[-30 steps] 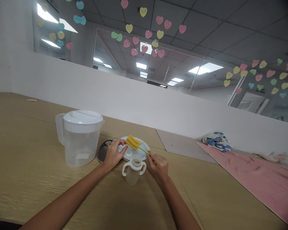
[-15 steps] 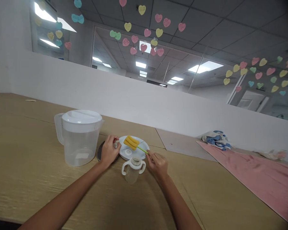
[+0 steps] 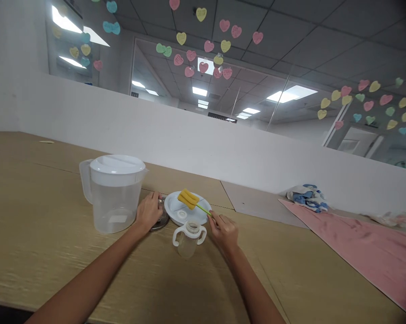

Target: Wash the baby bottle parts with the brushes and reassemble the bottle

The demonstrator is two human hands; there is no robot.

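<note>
My right hand (image 3: 225,229) holds the thin green handle of a brush with a yellow sponge head (image 3: 188,198), which is over a white plate (image 3: 171,208). A small white ring-shaped part (image 3: 181,215) lies on the plate. In front of the plate stands a clear bottle (image 3: 187,246) with two white side handles and an open top. My left hand (image 3: 149,211) is over the left part of a dark, round, see-through dish or lid (image 3: 161,220), its fingers bent together; what they grip is hidden.
A clear pitcher with a white lid (image 3: 117,198) stands left of my left hand. A pink cloth (image 3: 361,247) and a crumpled blue-and-white cloth (image 3: 307,198) lie to the right. Behind the table (image 3: 122,279) is a white wall (image 3: 203,144).
My left hand has moved left and away from the plate, uncovering the right part of the dark round item. The sponge head has shifted slightly right.
</note>
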